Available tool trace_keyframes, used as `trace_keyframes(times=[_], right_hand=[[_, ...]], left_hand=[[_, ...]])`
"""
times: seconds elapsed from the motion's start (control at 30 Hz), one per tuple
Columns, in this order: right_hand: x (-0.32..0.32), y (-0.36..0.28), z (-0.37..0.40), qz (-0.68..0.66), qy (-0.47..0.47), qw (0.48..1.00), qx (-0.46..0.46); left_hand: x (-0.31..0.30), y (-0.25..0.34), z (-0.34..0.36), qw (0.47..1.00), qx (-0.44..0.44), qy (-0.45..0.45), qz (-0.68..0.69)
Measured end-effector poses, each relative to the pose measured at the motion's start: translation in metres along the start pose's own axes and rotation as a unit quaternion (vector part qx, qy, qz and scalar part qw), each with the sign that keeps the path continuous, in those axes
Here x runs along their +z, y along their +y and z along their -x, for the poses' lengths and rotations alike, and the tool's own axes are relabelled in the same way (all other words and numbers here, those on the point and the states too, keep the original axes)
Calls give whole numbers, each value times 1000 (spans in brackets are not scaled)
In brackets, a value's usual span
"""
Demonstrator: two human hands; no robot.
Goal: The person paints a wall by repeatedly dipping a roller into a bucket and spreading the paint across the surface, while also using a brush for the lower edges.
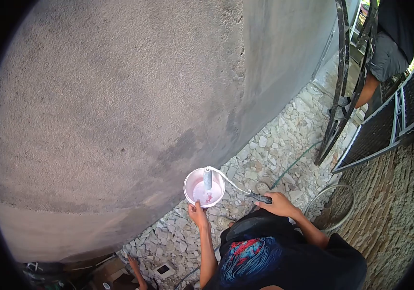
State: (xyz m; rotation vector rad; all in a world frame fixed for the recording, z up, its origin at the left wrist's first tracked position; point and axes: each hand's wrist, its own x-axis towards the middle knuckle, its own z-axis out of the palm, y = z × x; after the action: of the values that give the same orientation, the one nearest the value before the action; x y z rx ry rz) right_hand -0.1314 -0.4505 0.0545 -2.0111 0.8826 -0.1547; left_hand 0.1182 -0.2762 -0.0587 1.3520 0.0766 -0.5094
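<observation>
My left hand [198, 215] grips the near rim of a round white bucket [190, 187], which has whitish liquid and a reddish patch inside. My right hand [278, 205] is closed round the dark handle of a paint roller [208, 179]. Its pale wire frame reaches left to the bucket, and the grey-white roller head stands over the liquid inside. Beside the bucket rises a rough grey wall [120, 106].
White broken stones [274, 130] cover the ground along the wall. At the right are dark curved metal bars [342, 87], a metal gate panel [390, 121] and a person's leg [367, 91]. Another person's arm [137, 271] shows at the bottom left. A green hose [296, 162] crosses the stones.
</observation>
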Motion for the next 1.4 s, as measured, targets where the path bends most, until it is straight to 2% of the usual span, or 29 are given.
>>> trace_keyframes(times=[0.03,0.07,0.13,0.2,0.27,0.33,0.4,0.53,0.6,0.7,0.93,1.07,1.13,1.27,1.4], right_hand=[[-18,-1,-7,-19,-44,998,33],[-30,9,-14,-17,-51,998,28],[-57,34,-30,-181,-94,971,127],[-85,65,-53,-225,-121,959,125],[-106,90,-80,-336,-120,908,220],[-117,111,-112,-339,-137,909,199],[-122,123,-147,-376,-102,891,234],[-144,120,-207,-385,-129,887,222],[-152,115,-228,-371,-145,898,184],[-158,114,-240,-379,-157,888,206],[-107,147,-290,-425,-162,850,264],[-98,145,-293,-441,-145,843,273],[-114,136,-284,-481,-146,823,265],[-171,86,-245,-482,-143,833,230],[-168,90,-252,-492,-147,825,236]], left_hand=[[5,-13,1,999,-22,33,1],[11,-28,3,997,-44,66,5],[21,-53,12,995,-35,91,16],[32,-74,24,985,-39,165,14],[49,-87,39,979,-51,196,30],[67,-96,55,968,-51,231,79],[85,-97,66,964,-45,248,84],[119,-86,100,954,-19,272,127],[128,-81,112,944,-4,279,176],[126,-90,124,938,13,298,175],[126,-96,134,926,15,338,166],[122,-95,141,926,27,341,163],[121,-95,141,929,34,336,150],[111,-100,141,926,36,345,148],[114,-92,137,924,35,350,151]])
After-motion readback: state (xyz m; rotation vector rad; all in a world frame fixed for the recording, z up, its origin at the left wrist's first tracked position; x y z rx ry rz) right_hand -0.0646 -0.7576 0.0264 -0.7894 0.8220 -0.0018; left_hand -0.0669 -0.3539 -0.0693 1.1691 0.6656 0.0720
